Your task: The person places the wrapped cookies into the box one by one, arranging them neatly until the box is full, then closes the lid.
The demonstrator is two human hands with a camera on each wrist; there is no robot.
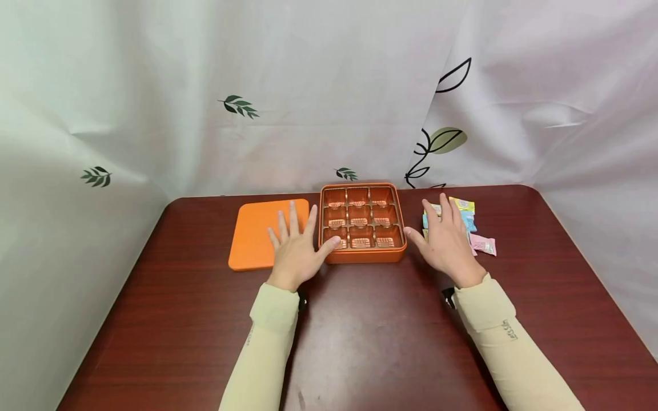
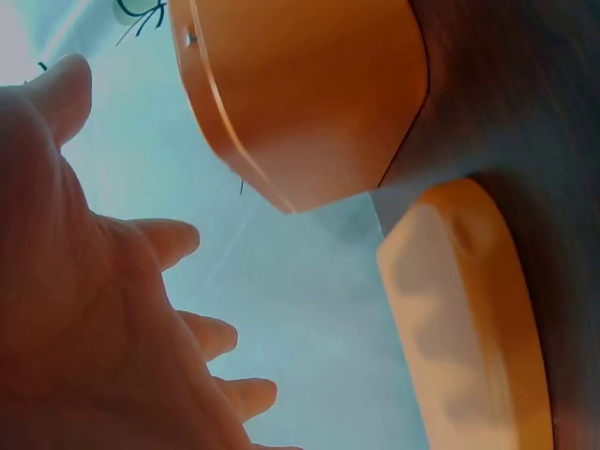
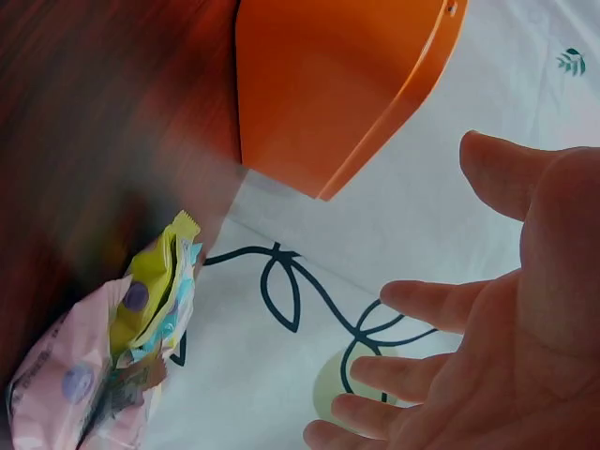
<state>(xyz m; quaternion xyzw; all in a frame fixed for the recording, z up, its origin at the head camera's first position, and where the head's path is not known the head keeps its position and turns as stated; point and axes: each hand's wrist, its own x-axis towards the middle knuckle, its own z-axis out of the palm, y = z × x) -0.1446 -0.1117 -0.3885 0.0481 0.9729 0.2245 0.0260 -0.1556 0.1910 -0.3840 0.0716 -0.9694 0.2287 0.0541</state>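
Observation:
An orange square box stands at the back middle of the table, its divided brown tray of several compartments bare inside. To its left lies a flat orange lid. My left hand, fingers spread, hovers over the lid's right edge, with the thumb overlapping the box's corner in the head view. My right hand is held with straight fingers over a small pile of wrapped candies, partly hiding them. Yellow, blue and pink wrappers show; the right wrist view has the pink candy and yellow candy close up.
The dark red wooden table ends at the back against a white curtain printed with leaves. More curtain hangs along the left and right sides. Both forearms wear pale sleeves.

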